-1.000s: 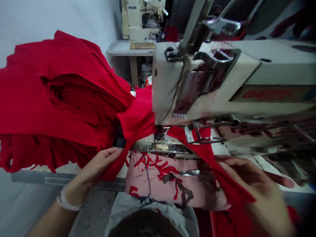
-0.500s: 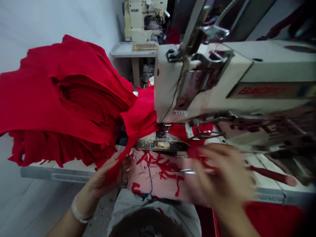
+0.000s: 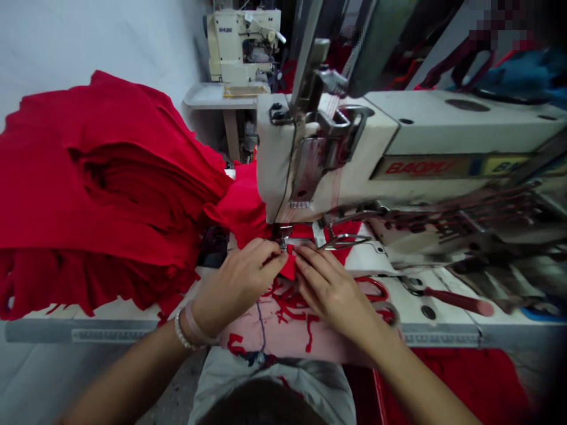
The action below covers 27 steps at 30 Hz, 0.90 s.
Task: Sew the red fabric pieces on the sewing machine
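"Where's the grip sitting right now?"

"I'm seeing both hands low in the middle of the view. The left grip (image 3: pixel 237 286) and the right grip (image 3: pixel 332 292) are pressing in from either side on a small tip of red knit fabric (image 3: pixel 287 264), just in front of the presser foot (image 3: pixel 284 235)."

"Is it pinching?"

"Their fingertips (image 3: pixel 274 254) are closing on the cloth and nearly meeting around it, though I can't tell how firmly they're pinching."

"What's right around the grip?"

"A metal guide arm (image 3: pixel 345 241) is reaching across the fabric just past the right grip. A pink cloth (image 3: pixel 283 336) is lying just below both hands, and red thread scraps (image 3: pixel 290 301) are scattering over it."

"And farther out?"

"The sewing machine head (image 3: pixel 328 159) is looming above the grip. Left of it, a big stack of red fabric (image 3: pixel 101 177) is bunching up and running under the machine. Right of the grip, red-handled scissors (image 3: pixel 372 289) and a red-handled screwdriver (image 3: pixel 456 301) are lying on the worktop (image 3: pixel 443 327). Well beyond, a second sewing machine (image 3: pixel 241 47) is standing on its own table (image 3: pixel 212 97)."
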Motion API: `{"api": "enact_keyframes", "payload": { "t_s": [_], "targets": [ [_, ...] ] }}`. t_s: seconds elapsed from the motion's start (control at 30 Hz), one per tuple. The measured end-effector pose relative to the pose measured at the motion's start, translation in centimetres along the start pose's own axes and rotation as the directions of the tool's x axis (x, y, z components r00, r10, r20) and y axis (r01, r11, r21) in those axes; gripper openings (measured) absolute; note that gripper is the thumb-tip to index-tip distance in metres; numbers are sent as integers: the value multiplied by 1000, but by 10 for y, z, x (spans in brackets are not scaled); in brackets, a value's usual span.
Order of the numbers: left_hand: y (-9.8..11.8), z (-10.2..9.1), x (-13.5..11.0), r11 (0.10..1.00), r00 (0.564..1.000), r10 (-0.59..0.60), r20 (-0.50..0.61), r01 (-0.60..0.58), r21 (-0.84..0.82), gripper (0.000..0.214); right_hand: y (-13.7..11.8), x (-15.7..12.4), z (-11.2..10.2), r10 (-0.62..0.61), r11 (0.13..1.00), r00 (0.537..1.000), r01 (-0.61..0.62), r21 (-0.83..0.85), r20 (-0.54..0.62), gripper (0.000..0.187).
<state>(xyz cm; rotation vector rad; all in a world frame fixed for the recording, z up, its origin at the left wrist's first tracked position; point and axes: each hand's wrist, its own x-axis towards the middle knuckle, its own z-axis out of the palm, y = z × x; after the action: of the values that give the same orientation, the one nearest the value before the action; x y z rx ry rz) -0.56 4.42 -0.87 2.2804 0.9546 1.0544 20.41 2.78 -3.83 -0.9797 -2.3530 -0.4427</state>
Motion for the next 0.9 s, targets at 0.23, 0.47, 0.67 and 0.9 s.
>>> {"api": "enact_keyframes", "payload": {
  "t_s": [0.23, 0.47, 0.67, 0.9],
  "targets": [
    [5, 0, -18, 603, 974, 6, 228, -186, 776, 40, -15, 3, 7, 132, 991, 988, -131, 10, -76, 33],
    [2, 2, -19, 661, 974, 31, 223, -187, 727, 40, -11, -13, 10, 60, 997, 994, -55, 58, -88, 41],
    [2, 4, -20, 669, 980, 65, 185, -181, 720, 40, -20, 2, 10, 192, 965, 966, -153, 215, -175, 33],
    [-2, 8, -21, 681, 973, 67, 221, -207, 703, 42, -26, 7, 15, 69, 998, 992, -69, 5, -101, 29]
  ]
}}
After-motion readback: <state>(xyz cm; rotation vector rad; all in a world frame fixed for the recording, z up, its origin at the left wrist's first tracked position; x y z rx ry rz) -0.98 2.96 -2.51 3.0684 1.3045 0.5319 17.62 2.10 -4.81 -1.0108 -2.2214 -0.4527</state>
